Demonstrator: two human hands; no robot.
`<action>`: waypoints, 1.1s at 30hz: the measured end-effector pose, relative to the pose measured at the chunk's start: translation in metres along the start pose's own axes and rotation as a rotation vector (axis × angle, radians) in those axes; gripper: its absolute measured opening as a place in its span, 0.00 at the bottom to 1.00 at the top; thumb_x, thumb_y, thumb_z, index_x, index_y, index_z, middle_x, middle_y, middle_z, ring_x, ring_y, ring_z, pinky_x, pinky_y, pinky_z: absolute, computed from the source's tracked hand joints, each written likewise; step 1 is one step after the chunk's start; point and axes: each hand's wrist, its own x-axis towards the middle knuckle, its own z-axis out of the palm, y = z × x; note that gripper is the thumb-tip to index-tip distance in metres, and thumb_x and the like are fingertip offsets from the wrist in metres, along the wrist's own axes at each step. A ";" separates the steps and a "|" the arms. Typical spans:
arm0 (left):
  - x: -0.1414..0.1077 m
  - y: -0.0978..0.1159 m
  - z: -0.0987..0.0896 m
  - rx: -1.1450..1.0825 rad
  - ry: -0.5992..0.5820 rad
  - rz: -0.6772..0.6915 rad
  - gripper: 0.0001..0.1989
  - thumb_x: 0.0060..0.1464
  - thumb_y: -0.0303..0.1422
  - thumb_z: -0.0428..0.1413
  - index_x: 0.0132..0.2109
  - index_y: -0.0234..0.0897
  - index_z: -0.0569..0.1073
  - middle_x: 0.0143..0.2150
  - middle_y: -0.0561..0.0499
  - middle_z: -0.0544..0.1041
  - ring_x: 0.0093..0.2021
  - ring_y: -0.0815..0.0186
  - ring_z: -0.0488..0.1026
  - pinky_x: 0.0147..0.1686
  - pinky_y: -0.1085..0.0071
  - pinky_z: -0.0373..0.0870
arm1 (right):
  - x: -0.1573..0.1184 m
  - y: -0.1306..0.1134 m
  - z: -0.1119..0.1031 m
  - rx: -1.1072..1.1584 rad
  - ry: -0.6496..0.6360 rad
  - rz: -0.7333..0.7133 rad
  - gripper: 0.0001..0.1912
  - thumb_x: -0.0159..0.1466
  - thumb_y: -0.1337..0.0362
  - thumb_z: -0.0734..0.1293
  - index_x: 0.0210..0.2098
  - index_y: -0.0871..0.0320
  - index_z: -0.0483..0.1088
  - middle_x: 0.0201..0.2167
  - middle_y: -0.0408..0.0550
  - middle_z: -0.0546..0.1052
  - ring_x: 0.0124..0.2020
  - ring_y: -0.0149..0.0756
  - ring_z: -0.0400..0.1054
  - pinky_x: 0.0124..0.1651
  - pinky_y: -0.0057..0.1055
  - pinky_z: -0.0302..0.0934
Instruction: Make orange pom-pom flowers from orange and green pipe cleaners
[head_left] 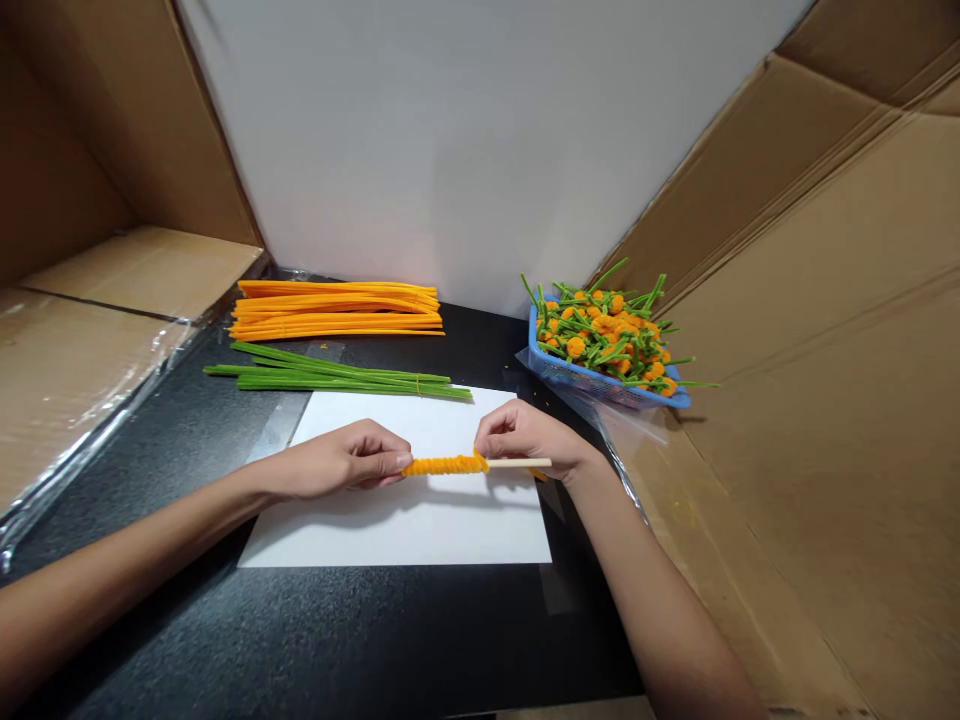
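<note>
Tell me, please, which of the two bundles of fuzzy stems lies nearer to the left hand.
The green bundle, just beyond the left hand; the orange bundle lies farther back, nearer the pale wall.

Your left hand (360, 455) covers the orange coil's (446, 466) left end; the view's edges crop your left forearm (150, 540) and right forearm (645, 580); heaped orange-and-green pieces (607, 330) hide the basket's (592, 383) bottom.

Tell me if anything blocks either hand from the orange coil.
Nothing visible does. The left hand grips one end of the orange coil; the right hand is at its other end, by the bare part of the pale stick. The white sheet lies beneath, not between.
</note>
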 end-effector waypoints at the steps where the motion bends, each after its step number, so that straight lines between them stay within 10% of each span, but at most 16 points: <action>1: 0.000 0.001 0.000 0.029 -0.011 -0.003 0.24 0.61 0.48 0.51 0.24 0.35 0.61 0.20 0.58 0.56 0.21 0.74 0.49 0.22 0.73 0.45 | 0.000 0.000 0.000 -0.010 -0.011 0.012 0.20 0.45 0.52 0.79 0.23 0.64 0.76 0.16 0.40 0.69 0.18 0.23 0.54 0.21 0.24 0.44; 12: -0.001 0.006 0.006 0.344 0.026 0.025 0.23 0.64 0.45 0.47 0.25 0.36 0.60 0.21 0.57 0.57 0.22 0.72 0.53 0.24 0.73 0.50 | -0.006 -0.008 -0.001 -0.137 0.004 0.003 0.17 0.49 0.54 0.78 0.25 0.63 0.79 0.15 0.40 0.68 0.19 0.24 0.54 0.21 0.24 0.44; 19: -0.001 0.005 0.001 0.903 0.431 0.016 0.17 0.63 0.36 0.45 0.28 0.36 0.67 0.19 0.55 0.63 0.20 0.70 0.56 0.26 0.71 0.49 | -0.012 -0.017 0.009 -0.250 0.193 -0.084 0.18 0.58 0.53 0.72 0.29 0.65 0.78 0.18 0.42 0.71 0.17 0.22 0.57 0.20 0.23 0.48; 25: 0.004 -0.002 -0.005 0.621 0.686 0.014 0.20 0.63 0.41 0.45 0.24 0.36 0.62 0.20 0.56 0.61 0.22 0.71 0.57 0.26 0.73 0.51 | -0.005 -0.005 0.009 -0.148 0.101 -0.013 0.24 0.58 0.48 0.72 0.39 0.65 0.78 0.25 0.49 0.78 0.19 0.26 0.67 0.18 0.21 0.54; 33: 0.005 -0.007 -0.008 0.115 0.408 0.056 0.23 0.63 0.46 0.48 0.24 0.37 0.59 0.19 0.58 0.55 0.19 0.74 0.50 0.19 0.74 0.46 | 0.001 0.002 -0.002 -0.069 0.050 0.026 0.22 0.58 0.50 0.72 0.36 0.66 0.78 0.21 0.48 0.77 0.16 0.21 0.61 0.20 0.21 0.50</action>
